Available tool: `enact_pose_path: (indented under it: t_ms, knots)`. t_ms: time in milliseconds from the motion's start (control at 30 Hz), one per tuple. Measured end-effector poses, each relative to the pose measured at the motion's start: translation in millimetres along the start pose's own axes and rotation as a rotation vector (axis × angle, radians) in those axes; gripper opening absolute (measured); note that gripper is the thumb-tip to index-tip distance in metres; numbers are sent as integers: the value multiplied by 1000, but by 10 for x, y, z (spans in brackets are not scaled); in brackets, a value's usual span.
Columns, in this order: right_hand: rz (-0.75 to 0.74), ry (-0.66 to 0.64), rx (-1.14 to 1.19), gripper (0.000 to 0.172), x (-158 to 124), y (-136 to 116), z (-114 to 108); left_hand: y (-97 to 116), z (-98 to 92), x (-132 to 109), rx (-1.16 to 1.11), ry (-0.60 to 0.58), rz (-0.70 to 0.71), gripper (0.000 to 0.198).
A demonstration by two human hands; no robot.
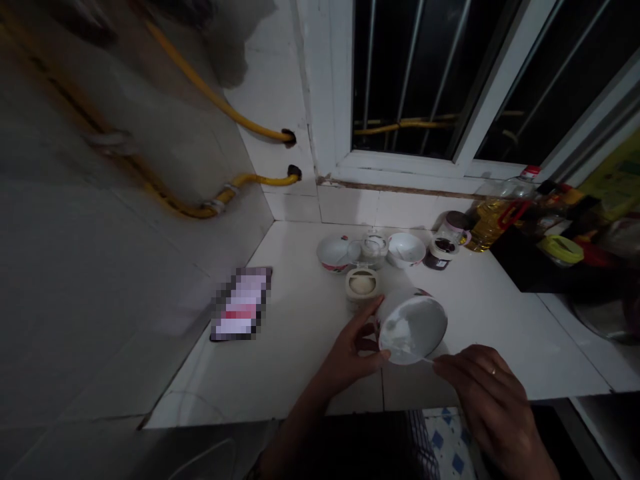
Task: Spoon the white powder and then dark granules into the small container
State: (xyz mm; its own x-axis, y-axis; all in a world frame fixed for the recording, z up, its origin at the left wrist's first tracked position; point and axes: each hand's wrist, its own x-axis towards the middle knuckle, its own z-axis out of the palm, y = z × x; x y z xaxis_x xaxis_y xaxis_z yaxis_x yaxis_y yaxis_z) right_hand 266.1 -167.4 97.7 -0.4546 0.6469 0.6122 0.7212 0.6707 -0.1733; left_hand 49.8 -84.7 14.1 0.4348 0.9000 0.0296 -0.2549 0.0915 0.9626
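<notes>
My left hand (353, 350) grips the side of a white bowl (433, 320), thumb at the near rim and fingers around the outside. The bowl is tilted toward me, and a white substance (403, 333) lies inside it. Between the fingertips of my right hand (487, 390) is the handle of a thin white utensil (424, 359), probably a spoon; its other end reaches into the bowl, and its head cannot be made out. Just behind the left hand stands an open seasoning jar (363, 285) with pale grains in it.
Two more bowls, one left (334, 255) and one right (406, 249), flank a second clear-lidded jar (374, 245). A dark-filled jar (441, 253), an oil bottle (487, 223) and a yellow-green-lidded container (563, 250) stand right. A phone (243, 303) lies left by the wall.
</notes>
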Motion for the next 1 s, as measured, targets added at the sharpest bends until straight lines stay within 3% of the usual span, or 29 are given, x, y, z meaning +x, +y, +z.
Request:
enact_pose_path:
  t_ms: [200, 767, 1000]
  knots:
    - [-114, -48, -131, 28, 52, 31, 49, 28, 0, -9, 8, 15, -2, 90]
    - [-105, -94, -147, 30, 129, 26, 33, 5, -8, 3, 27, 101, -4, 92]
    - [-3, 98, -168, 33, 35, 235, 113, -28, 1, 2, -16, 114, -16, 95]
